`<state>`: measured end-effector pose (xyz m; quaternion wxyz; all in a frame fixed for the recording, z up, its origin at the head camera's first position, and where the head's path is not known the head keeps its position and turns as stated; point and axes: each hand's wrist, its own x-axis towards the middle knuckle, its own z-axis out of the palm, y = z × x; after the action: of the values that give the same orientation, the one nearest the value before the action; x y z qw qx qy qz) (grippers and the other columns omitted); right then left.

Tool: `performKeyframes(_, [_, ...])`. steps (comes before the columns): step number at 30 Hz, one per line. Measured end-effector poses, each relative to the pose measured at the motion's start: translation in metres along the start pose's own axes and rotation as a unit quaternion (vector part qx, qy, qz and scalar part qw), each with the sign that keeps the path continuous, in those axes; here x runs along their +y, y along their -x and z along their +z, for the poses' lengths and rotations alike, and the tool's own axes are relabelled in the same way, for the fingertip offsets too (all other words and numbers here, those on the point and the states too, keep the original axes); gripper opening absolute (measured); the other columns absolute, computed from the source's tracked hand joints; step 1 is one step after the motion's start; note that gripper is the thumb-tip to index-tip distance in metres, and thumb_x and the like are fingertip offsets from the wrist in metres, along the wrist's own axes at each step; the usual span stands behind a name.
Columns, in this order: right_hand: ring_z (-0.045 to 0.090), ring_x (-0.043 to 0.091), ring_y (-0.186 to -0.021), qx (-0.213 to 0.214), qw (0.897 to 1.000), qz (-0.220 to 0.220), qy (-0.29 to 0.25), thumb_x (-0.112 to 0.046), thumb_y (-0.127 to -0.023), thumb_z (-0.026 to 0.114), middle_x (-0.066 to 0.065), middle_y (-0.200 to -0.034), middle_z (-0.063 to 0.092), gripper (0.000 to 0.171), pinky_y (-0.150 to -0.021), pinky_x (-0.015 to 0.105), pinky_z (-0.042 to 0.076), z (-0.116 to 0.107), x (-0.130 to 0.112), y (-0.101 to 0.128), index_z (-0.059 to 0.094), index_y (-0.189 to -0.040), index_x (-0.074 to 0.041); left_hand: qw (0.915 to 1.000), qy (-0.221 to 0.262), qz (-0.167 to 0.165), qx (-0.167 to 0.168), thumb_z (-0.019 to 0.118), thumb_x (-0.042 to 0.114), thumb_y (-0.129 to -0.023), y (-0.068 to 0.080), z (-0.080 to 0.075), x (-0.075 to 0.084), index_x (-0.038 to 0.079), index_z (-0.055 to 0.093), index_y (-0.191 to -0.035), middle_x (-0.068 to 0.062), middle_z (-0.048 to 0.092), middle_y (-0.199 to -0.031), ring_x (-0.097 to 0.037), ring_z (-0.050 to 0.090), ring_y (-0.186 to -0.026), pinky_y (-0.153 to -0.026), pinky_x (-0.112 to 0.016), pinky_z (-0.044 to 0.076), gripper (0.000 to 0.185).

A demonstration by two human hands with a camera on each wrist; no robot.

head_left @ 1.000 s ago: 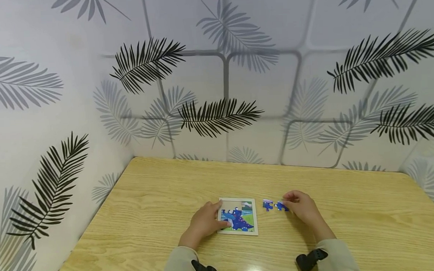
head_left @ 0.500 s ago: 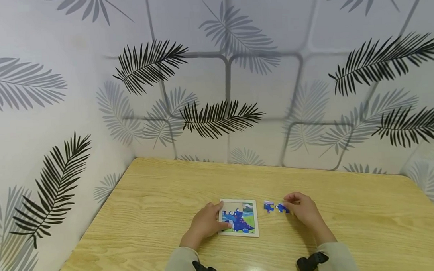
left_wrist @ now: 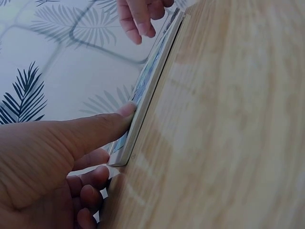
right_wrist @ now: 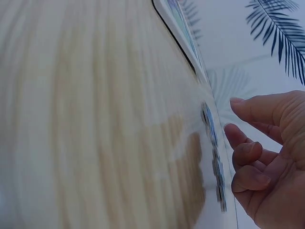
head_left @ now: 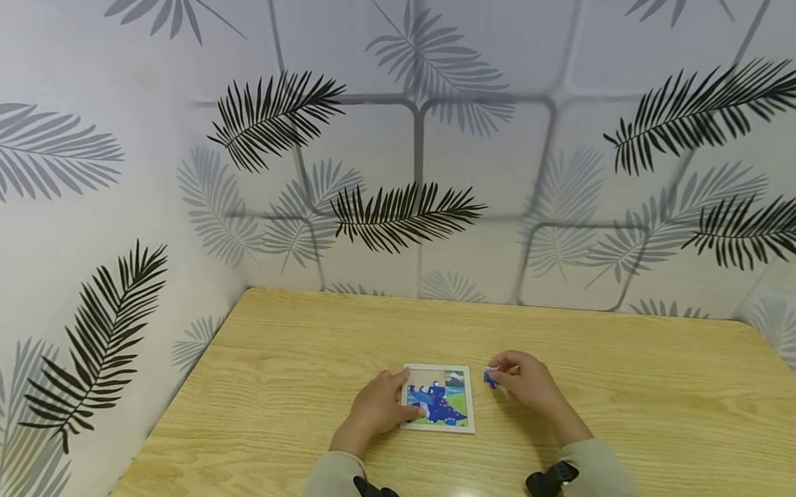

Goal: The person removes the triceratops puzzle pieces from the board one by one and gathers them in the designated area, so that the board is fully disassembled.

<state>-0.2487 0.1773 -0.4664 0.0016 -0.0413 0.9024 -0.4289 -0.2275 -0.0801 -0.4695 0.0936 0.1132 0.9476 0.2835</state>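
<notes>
A square jigsaw tray (head_left: pixel 471 403) with a pale rim and a blue dinosaur picture lies on the table; bare backing shows at its upper left. My left hand (head_left: pixel 375 412) holds its left side, thumb (left_wrist: pixel 121 117) on the near rim and fingers along the outer edge. Right of the tray, my right hand (head_left: pixel 529 383) hovers over a blue jigsaw piece (head_left: pixel 489 377), partly covering it. In the right wrist view two loose pieces lie in a row, the nearer piece (right_wrist: pixel 218 179) and the farther piece (right_wrist: pixel 208 124), with thumb and fingertips spread apart beside them.
The light wooden table (head_left: pixel 296 347) reaches back to a wall (head_left: pixel 490 260) with a leaf pattern. Black wrist cameras sit on both sleeves, such as the right camera (head_left: pixel 549 483).
My right hand has moved left from the right-hand loose piece to over the left-hand one, covering the other in the head view. The left hand and tray stay put.
</notes>
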Motion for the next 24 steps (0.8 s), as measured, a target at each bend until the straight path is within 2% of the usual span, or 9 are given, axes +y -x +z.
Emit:
performKeyframes(2, [0.047, 0.015, -0.067, -0.003, 1.0, -0.009, 0.005, -0.007, -0.082, 0.064, 0.004, -0.082, 0.056, 0.01, -0.055, 0.026, 0.04, 0.006, -0.005, 0.0, 0.063, -0.092, -0.005, 1.0, -0.001, 0.003, 0.0, 0.071, 0.041, -0.073, 0.0, 0.0, 0.0, 0.011, 0.041, -0.136, -0.002, 0.039, -0.077, -0.016, 0.038, -0.067, -0.057, -0.029, 0.028, 0.077])
performKeyframes(8, [0.049, 0.017, -0.075, -0.01, 0.999, -0.022, 0.021, -0.006, -0.08, 0.065, 0.002, -0.079, 0.055, 0.011, -0.061, 0.028, 0.04, 0.019, -0.017, -0.002, 0.063, -0.091, -0.007, 1.0, 0.002, 0.001, 0.002, 0.072, 0.041, -0.072, 0.003, -0.002, 0.002, 0.01, 0.041, -0.136, -0.004, 0.045, -0.087, -0.018, 0.041, -0.074, -0.063, -0.031, 0.034, 0.078])
performKeyframes(12, [0.047, 0.016, -0.074, -0.022, 0.999, -0.013, 0.022, -0.009, -0.08, 0.067, 0.001, -0.079, 0.053, 0.013, -0.059, 0.027, 0.038, 0.028, -0.022, -0.004, 0.063, -0.092, -0.009, 1.0, -0.003, 0.003, 0.004, 0.072, 0.041, -0.072, 0.004, -0.004, 0.003, 0.009, 0.042, -0.135, -0.003, 0.044, -0.085, -0.017, 0.041, -0.074, -0.062, -0.031, 0.033, 0.077])
performKeyframes(17, [0.044, 0.016, -0.068, -0.058, 0.998, 0.002, 0.011, -0.006, -0.08, 0.066, 0.002, -0.077, 0.048, 0.019, -0.055, 0.027, 0.037, 0.036, -0.027, -0.006, 0.061, -0.099, -0.009, 1.0, 0.002, 0.001, 0.003, 0.071, 0.041, -0.073, 0.005, -0.005, 0.005, 0.008, 0.043, -0.135, -0.004, 0.048, -0.092, -0.017, 0.043, -0.077, -0.068, -0.033, 0.038, 0.075])
performKeyframes(24, [0.045, 0.016, -0.067, -0.081, 0.996, -0.002, 0.041, -0.006, -0.08, 0.066, 0.003, -0.076, 0.048, 0.025, -0.057, 0.027, 0.037, 0.041, -0.032, -0.008, 0.059, -0.104, -0.01, 1.0, -0.002, 0.003, -0.004, 0.071, 0.042, -0.073, 0.001, -0.002, 0.001, 0.01, 0.041, -0.136, -0.003, 0.041, -0.081, -0.018, 0.041, -0.071, -0.06, -0.031, 0.031, 0.076])
